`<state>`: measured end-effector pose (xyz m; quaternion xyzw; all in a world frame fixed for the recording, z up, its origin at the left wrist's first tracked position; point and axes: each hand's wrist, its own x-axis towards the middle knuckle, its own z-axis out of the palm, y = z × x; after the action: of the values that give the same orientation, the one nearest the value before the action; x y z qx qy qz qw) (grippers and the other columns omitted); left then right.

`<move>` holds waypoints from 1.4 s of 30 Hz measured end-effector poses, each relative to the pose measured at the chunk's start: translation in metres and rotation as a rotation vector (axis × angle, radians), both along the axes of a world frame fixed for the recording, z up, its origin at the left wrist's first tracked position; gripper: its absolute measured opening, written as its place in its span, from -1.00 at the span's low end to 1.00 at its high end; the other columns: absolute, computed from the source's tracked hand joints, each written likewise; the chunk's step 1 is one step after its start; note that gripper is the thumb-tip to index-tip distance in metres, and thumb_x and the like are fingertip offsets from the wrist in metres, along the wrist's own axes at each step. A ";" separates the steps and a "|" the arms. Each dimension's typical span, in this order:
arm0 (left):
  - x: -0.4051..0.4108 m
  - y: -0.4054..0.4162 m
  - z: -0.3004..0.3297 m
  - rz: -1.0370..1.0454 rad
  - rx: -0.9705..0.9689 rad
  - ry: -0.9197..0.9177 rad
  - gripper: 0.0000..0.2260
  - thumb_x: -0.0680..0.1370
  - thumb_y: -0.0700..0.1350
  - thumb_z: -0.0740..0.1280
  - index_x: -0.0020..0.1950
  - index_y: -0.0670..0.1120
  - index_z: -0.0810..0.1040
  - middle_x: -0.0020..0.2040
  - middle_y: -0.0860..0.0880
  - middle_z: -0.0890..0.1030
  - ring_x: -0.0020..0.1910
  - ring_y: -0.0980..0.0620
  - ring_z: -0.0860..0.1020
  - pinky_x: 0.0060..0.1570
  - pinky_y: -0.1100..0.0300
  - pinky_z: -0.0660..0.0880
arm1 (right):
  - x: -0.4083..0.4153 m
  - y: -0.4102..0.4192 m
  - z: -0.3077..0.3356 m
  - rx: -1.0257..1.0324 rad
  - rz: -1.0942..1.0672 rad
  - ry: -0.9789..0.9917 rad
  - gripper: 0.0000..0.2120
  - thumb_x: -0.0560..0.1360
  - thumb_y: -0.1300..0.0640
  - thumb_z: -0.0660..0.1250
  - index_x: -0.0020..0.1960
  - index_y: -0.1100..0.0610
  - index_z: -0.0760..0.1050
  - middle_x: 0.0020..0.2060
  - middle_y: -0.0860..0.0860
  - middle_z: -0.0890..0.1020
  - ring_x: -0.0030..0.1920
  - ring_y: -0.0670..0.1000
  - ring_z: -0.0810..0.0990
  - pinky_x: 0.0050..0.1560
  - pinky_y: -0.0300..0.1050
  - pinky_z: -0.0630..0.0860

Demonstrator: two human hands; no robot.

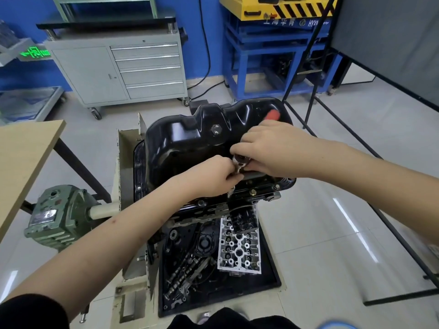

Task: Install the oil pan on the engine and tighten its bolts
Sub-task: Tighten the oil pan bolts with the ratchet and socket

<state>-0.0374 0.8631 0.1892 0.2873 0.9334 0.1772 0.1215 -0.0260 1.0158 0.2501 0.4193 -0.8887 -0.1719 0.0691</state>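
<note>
The fingers of the left hand [215, 173] pinch the thin extension bar [234, 186] of a ratchet wrench [240, 161], and the right hand [273, 148] curls around its head and red handle [272, 114]. The bar's tip stands on a bolt at the near edge of the black oil pan [190, 138], which sits on the engine [213, 210]. I think it is best to keep the bar straight over the bolt, so the socket does not slip while the handle turns.
</note>
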 end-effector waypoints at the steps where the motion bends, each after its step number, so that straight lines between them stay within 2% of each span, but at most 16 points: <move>1: 0.000 -0.001 0.000 0.001 0.002 -0.006 -0.72 0.59 -0.07 0.16 -0.22 -0.20 0.47 -0.39 0.02 0.44 -0.41 0.08 0.42 -0.25 0.18 0.37 | 0.000 -0.001 -0.001 0.008 -0.009 0.015 -0.68 0.57 -0.12 0.06 0.17 0.05 0.36 -0.02 -0.03 0.55 0.04 0.05 0.51 0.04 -0.12 0.33; 4: 0.000 -0.003 -0.001 0.027 0.073 -0.035 -0.71 0.58 -0.04 0.18 -0.32 -0.12 0.40 -0.44 0.04 0.43 -0.44 0.08 0.42 -0.26 0.13 0.42 | 0.007 -0.009 0.000 0.000 -0.199 0.004 -0.60 0.52 -0.26 0.03 -0.21 0.07 0.26 -0.38 -0.05 0.40 -0.41 -0.02 0.38 -0.41 -0.17 0.23; 6: 0.001 -0.002 -0.003 0.031 0.084 -0.019 -0.68 0.58 -0.02 0.17 -0.34 -0.12 0.37 -0.45 0.03 0.42 -0.44 0.06 0.42 -0.28 0.12 0.42 | 0.011 -0.013 0.000 -0.037 -0.311 -0.013 -0.55 0.50 -0.28 0.04 -0.28 0.09 0.19 -0.44 -0.07 0.23 -0.46 -0.04 0.25 -0.49 -0.17 0.07; 10: -0.001 0.000 -0.004 -0.007 0.032 0.012 -0.68 0.60 -0.06 0.12 -0.26 -0.20 0.43 -0.41 -0.03 0.45 -0.34 -0.05 0.48 -0.23 0.09 0.43 | 0.011 -0.010 -0.008 -0.064 -0.219 0.032 -0.74 0.57 -0.08 0.10 0.12 0.08 0.33 -0.21 -0.02 0.48 -0.17 0.08 0.48 -0.37 -0.17 0.17; 13: -0.004 -0.003 -0.006 -0.040 -0.003 0.001 -0.68 0.61 -0.03 0.12 -0.28 -0.16 0.40 -0.37 -0.06 0.47 -0.31 -0.09 0.48 -0.23 0.06 0.43 | 0.011 -0.005 -0.010 0.021 -0.103 0.091 -0.80 0.58 0.09 0.12 0.19 0.06 0.29 -0.05 -0.02 0.51 0.02 0.06 0.50 -0.17 -0.16 0.20; 16: -0.003 -0.005 -0.010 -0.040 0.004 0.025 -0.67 0.60 -0.01 0.09 -0.37 -0.01 0.26 -0.42 0.02 0.40 -0.41 0.00 0.41 -0.35 0.14 0.35 | 0.016 -0.008 -0.006 0.019 -0.131 0.094 -0.74 0.58 -0.10 0.08 -0.04 0.10 0.30 -0.27 -0.01 0.48 -0.23 0.07 0.50 -0.19 -0.19 0.18; 18: -0.003 -0.005 -0.011 -0.019 0.013 0.035 -0.68 0.58 -0.01 0.10 -0.38 0.01 0.24 -0.42 0.05 0.39 -0.40 0.01 0.41 -0.36 0.16 0.36 | 0.020 -0.014 -0.004 -0.004 -0.218 0.085 -0.63 0.53 -0.23 0.06 -0.15 0.08 0.20 -0.45 -0.03 0.29 -0.47 0.00 0.26 -0.38 -0.23 0.12; 20: -0.003 -0.003 -0.011 0.004 0.022 0.055 -0.67 0.58 -0.02 0.10 -0.38 -0.02 0.24 -0.43 0.03 0.38 -0.38 -0.02 0.42 -0.34 0.14 0.37 | 0.020 -0.015 -0.005 -0.026 -0.271 0.091 -0.64 0.53 -0.24 0.05 -0.11 0.08 0.26 -0.46 -0.05 0.21 -0.47 -0.02 0.23 -0.47 -0.19 0.05; 23: -0.006 0.000 -0.010 -0.002 0.035 0.050 -0.61 0.61 -0.02 0.08 -0.43 -0.04 0.26 -0.47 0.02 0.38 -0.42 -0.01 0.42 -0.33 0.15 0.38 | 0.013 -0.009 -0.009 -0.063 -0.203 0.053 -0.71 0.58 -0.09 0.07 0.14 0.09 0.34 -0.23 -0.02 0.48 -0.13 0.07 0.51 -0.22 -0.16 0.27; 25: -0.007 0.001 -0.010 -0.027 -0.006 0.054 -0.61 0.61 0.00 0.09 -0.43 -0.03 0.26 -0.47 0.03 0.38 -0.47 0.05 0.37 -0.43 0.20 0.27 | 0.007 -0.004 -0.009 -0.016 -0.105 0.041 -0.77 0.58 0.04 0.10 0.22 0.04 0.32 -0.03 -0.04 0.53 0.06 0.04 0.49 0.02 -0.14 0.29; 27: -0.008 0.002 -0.011 -0.049 -0.041 0.067 -0.62 0.61 0.02 0.09 -0.41 -0.02 0.26 -0.47 0.03 0.37 -0.49 0.10 0.34 -0.48 0.23 0.19 | 0.006 -0.001 -0.005 0.024 -0.052 0.050 -0.80 0.57 0.05 0.12 0.18 0.02 0.35 -0.01 -0.06 0.53 0.08 0.02 0.49 0.10 -0.14 0.27; 31: -0.007 -0.001 -0.009 -0.032 0.008 0.055 -0.63 0.57 0.03 0.14 -0.44 0.07 0.23 -0.49 0.08 0.37 -0.50 0.14 0.35 -0.48 0.25 0.24 | 0.014 -0.006 -0.002 -0.032 -0.189 0.048 -0.65 0.51 -0.24 0.09 -0.11 0.06 0.28 -0.31 -0.02 0.49 -0.32 0.04 0.40 -0.31 -0.17 0.24; 34: -0.007 -0.002 -0.006 -0.031 0.023 0.060 -0.63 0.57 -0.01 0.15 -0.44 0.08 0.21 -0.49 0.08 0.35 -0.49 0.12 0.34 -0.47 0.24 0.26 | 0.018 -0.012 -0.004 -0.091 -0.333 0.001 -0.62 0.50 -0.27 0.05 -0.12 0.07 0.27 -0.43 -0.06 0.28 -0.36 0.02 0.31 -0.47 -0.17 0.08; 37: -0.007 -0.002 -0.008 -0.041 0.022 0.085 -0.62 0.60 -0.03 0.11 -0.43 -0.03 0.29 -0.48 0.05 0.33 -0.48 0.05 0.33 -0.41 0.17 0.23 | 0.013 -0.008 -0.010 -0.092 -0.194 0.059 -0.71 0.57 -0.10 0.06 0.11 0.08 0.35 -0.15 -0.03 0.55 -0.07 0.08 0.53 -0.11 -0.12 0.35; 39: -0.008 -0.002 -0.009 -0.054 -0.010 0.065 -0.66 0.61 -0.01 0.10 -0.26 -0.14 0.48 -0.42 0.01 0.41 -0.40 0.00 0.39 -0.33 0.16 0.29 | 0.011 -0.003 -0.009 -0.009 -0.062 0.094 -0.79 0.59 0.02 0.07 0.18 0.04 0.33 -0.04 -0.05 0.55 0.04 0.05 0.51 0.15 -0.12 0.27; 42: -0.008 -0.003 -0.009 -0.079 -0.044 0.058 -0.69 0.60 0.01 0.09 -0.21 -0.13 0.45 -0.37 -0.01 0.46 -0.35 -0.04 0.45 -0.36 0.15 0.34 | 0.012 -0.004 -0.005 0.000 -0.068 0.091 -0.77 0.57 -0.05 0.10 0.12 0.05 0.36 -0.07 -0.04 0.57 0.02 0.05 0.53 0.07 -0.13 0.28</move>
<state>-0.0451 0.8597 0.1797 0.3265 0.9281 0.1434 0.1074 -0.0137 1.0118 0.2451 0.3807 -0.8983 -0.1931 0.1037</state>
